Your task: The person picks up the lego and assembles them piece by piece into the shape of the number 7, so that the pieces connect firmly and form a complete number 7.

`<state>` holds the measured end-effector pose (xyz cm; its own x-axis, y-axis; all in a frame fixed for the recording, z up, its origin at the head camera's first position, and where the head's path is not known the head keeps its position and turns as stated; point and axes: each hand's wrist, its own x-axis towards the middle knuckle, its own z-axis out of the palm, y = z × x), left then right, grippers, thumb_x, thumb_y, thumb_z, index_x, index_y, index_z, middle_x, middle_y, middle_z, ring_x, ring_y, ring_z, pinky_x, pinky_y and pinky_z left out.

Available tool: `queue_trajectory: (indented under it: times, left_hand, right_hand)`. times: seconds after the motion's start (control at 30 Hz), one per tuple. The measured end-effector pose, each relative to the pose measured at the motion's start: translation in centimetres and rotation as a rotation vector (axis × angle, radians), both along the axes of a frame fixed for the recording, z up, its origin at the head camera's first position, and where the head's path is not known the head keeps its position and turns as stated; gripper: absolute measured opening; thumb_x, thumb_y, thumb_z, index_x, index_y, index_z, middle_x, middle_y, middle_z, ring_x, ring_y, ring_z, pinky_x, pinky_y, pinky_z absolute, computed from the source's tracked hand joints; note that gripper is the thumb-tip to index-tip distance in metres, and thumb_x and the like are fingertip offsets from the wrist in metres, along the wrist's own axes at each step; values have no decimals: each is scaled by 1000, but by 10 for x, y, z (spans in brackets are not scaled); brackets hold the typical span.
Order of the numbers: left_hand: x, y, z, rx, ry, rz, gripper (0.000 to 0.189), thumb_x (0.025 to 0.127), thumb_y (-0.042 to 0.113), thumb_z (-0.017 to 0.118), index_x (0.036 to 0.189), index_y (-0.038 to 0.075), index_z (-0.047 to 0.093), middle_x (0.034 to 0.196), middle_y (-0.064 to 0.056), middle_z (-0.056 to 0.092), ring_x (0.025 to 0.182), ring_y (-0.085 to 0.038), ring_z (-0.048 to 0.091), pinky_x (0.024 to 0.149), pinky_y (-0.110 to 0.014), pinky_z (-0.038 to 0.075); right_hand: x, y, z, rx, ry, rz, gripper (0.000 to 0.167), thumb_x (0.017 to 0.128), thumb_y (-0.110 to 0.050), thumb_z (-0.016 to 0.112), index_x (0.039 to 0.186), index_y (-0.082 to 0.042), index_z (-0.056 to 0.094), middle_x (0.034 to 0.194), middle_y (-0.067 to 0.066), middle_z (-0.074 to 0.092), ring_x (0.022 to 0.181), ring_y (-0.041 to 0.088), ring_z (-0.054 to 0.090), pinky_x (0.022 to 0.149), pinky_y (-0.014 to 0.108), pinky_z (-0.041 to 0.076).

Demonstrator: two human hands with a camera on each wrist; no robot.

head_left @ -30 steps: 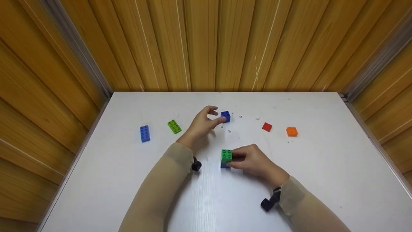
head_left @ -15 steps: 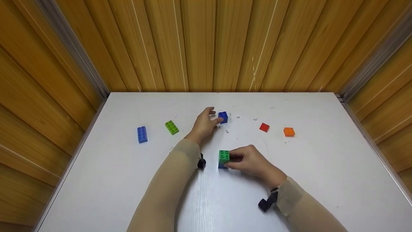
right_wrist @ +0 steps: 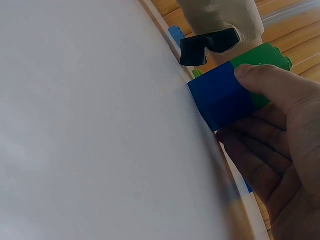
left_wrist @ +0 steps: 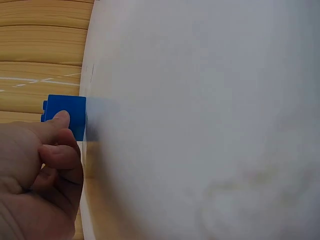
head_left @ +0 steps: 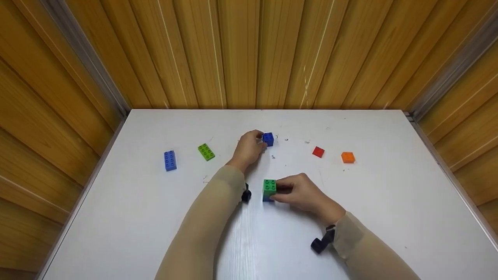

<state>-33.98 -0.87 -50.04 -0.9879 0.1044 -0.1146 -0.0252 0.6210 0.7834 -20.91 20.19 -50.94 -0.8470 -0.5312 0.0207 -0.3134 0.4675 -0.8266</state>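
Observation:
At the far middle of the table, my left hand [head_left: 248, 148] pinches a dark blue toy brick [head_left: 268, 139] between thumb and fingers. In the left wrist view the thumb lies flat against the side of that blue brick [left_wrist: 75, 111], whose studs face away from the tabletop. Nearer to me, my right hand [head_left: 305, 193] grips a two-brick stack from its right side. A green brick [head_left: 269, 186] forms the top of the stack and a blue brick [right_wrist: 220, 97] its base, standing upright on the table. The right thumb presses across the seam between the two.
On the left of the white table [head_left: 128, 225] lie a long blue brick [head_left: 170, 160] and a lime green brick [head_left: 206, 152]. Toward the right are a flat red piece [head_left: 318, 152] and an orange brick [head_left: 348, 157]. A ribbed wooden-looking wall [head_left: 241, 54] rises behind the far edge.
The left hand's fingers have closed in on the far blue brick, from reaching beside it to pinching it. The right hand keeps its grip on the stack; the whole view has shifted slightly.

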Motion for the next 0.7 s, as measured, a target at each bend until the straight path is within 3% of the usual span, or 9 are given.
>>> queue_trajectory:
  times: [0.4, 0.53, 0.7]
  left_hand:
    - [8, 4, 8, 33, 45, 41, 40, 113, 19, 72, 151, 10, 66, 151, -7, 71, 151, -26, 62, 132, -45, 48]
    - [18, 0, 11, 36, 63, 48, 40, 112, 22, 74, 150, 13, 68, 150, -4, 72, 153, -25, 61, 134, -46, 46]
    - [39, -12, 15, 98, 73, 26, 40, 110, 24, 77, 149, 14, 70, 151, -2, 72, 155, -25, 60, 133, -49, 47]
  right_hand:
    - [-3, 2, 3, 9, 8, 6, 36, 97, -27, 92, 132, -20, 86, 124, -2, 87, 117, 14, 81, 105, 23, 62]
    - [-3, 0, 1, 15, 16, 1, 38, 98, -28, 91, 134, -19, 85, 125, -2, 87, 118, 14, 81, 107, 27, 64]
    - [0, -3, -4, 0, 22, -17, 36, 97, -23, 92, 132, -19, 86, 124, -2, 87, 118, 15, 82, 107, 31, 65]
